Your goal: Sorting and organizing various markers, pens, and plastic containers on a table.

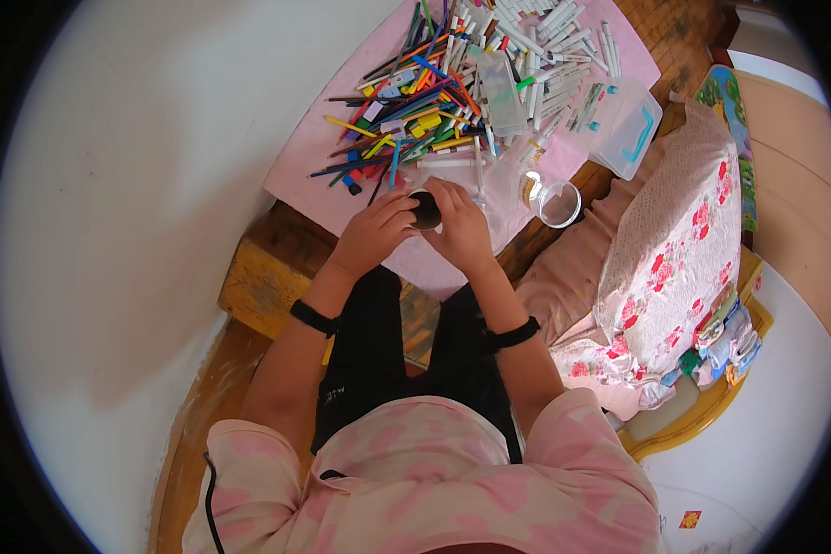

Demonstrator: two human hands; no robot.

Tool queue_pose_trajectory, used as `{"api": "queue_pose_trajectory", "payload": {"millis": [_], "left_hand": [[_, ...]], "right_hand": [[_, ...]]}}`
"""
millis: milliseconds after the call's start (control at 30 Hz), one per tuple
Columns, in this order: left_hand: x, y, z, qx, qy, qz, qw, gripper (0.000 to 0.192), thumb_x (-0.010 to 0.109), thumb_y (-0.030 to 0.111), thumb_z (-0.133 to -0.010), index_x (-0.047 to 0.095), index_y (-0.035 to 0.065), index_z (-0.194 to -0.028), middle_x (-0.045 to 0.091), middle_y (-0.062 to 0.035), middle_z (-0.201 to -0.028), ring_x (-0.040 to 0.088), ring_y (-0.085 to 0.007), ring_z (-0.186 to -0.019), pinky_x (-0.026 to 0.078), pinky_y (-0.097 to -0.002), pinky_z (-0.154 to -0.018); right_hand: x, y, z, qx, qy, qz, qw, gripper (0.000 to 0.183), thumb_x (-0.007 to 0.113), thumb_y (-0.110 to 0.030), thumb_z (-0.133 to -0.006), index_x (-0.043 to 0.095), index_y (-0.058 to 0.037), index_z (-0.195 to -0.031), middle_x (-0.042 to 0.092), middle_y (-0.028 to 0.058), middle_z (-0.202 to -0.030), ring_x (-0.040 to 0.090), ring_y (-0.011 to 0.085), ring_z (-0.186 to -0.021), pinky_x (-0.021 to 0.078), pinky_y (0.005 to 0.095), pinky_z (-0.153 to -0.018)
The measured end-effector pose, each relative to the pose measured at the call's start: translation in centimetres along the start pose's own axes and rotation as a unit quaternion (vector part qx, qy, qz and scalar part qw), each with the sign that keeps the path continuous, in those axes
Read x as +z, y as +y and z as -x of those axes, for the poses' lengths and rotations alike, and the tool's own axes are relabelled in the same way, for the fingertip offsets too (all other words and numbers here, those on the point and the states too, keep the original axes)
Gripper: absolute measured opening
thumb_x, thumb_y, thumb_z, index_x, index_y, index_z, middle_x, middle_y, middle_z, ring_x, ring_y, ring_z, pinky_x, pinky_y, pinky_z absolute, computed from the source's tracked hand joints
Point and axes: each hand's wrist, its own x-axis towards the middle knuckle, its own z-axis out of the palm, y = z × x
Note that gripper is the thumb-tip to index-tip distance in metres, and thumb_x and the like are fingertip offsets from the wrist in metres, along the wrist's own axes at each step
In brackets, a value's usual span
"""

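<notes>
Over the near part of a pink-covered table [298,170], my two hands meet at a small round object with a dark face and a pale rim [427,212]. My left hand [376,232] grips its left side. From the right, the fingers and thumb of my right hand [461,225] hold it too. Its underside is hidden, and I cannot tell what exactly it is. Just beyond my hands lies a heap of colored pencils [415,104], with white-barrelled markers [554,41] spread to its right.
A clear plastic box [502,97] lies on the heap. Right of it are a clear case with a blue handle [623,131] and a clear plastic jar [559,205]. A white wall [145,173] borders the left. Floral cloth [665,277] covers something at right, beside folded fabrics [727,343].
</notes>
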Motion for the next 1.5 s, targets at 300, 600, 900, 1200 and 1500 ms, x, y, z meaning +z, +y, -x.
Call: {"api": "queue_pose_trajectory", "payload": {"millis": [300, 600, 900, 1200, 1500], "left_hand": [[-0.1, -5.4, 3.4, -0.166, 0.133, 0.029, 0.977, 0.008, 0.062, 0.007, -0.092, 0.062, 0.0045, -0.1, 0.063, -0.0162, -0.108, 0.062, -0.036, -0.101, 0.052, -0.0421, -0.086], [1.0, -5.5, -5.2, -0.033, 0.055, 0.025, 0.998, 0.034, 0.062, -0.008, -0.078, 0.064, 0.0037, -0.111, 0.059, -0.0161, -0.126, 0.053, -0.0363, -0.124, 0.044, -0.0438, -0.105], [-1.9, -2.3, -0.9, -0.125, 0.133, 0.118, 0.976, 0.064, 0.071, -0.002, -0.078, 0.048, 0.0051, -0.138, 0.049, -0.0149, -0.142, 0.048, -0.0352, -0.132, 0.041, -0.0389, -0.11], [0.1, -15.3, 6.8, -0.312, 0.36, 0.192, 0.858, 0.07, 0.091, 0.009, -0.07, 0.051, -0.0004, -0.127, 0.06, -0.0129, -0.124, 0.058, -0.0259, -0.116, 0.046, -0.037, -0.102], [4.1, -18.4, 8.3, -0.359, 0.353, 0.135, 0.854, 0.078, 0.088, 0.006, -0.071, 0.043, -0.002, -0.134, 0.056, -0.0147, -0.131, 0.058, -0.0259, -0.117, 0.045, -0.037, -0.103]], "right_hand": [[0.5, -0.8, 0.9, 0.19, 0.222, -0.07, 0.954, 0.07, 0.086, -0.015, -0.073, 0.049, -0.0036, -0.13, 0.061, 0.0168, -0.123, 0.063, 0.0364, -0.11, 0.0517, 0.0407, -0.091], [-0.8, -2.3, 1.4, 0.125, 0.295, -0.023, 0.947, 0.073, 0.089, -0.016, -0.073, 0.049, -0.0008, -0.132, 0.059, 0.0161, -0.13, 0.061, 0.0343, -0.114, 0.0498, 0.0389, -0.096], [2.0, -6.2, -1.7, -0.023, 0.19, -0.057, 0.98, 0.078, 0.087, -0.013, -0.068, 0.049, -0.0034, -0.135, 0.058, 0.0194, -0.131, 0.057, 0.0397, -0.119, 0.0482, 0.0447, -0.1], [6.2, -8.9, -4.2, 0.019, 0.096, -0.091, 0.991, 0.065, 0.075, -0.011, -0.083, 0.047, -0.0058, -0.141, 0.049, 0.0204, -0.141, 0.052, 0.041, -0.124, 0.0462, 0.0438, -0.103], [2.9, -4.2, 1.2, 0.073, 0.134, -0.044, 0.987, 0.053, 0.073, -0.003, -0.082, 0.053, -0.0043, -0.132, 0.057, 0.019, -0.131, 0.055, 0.0407, -0.119, 0.0467, 0.0448, -0.1]]}}
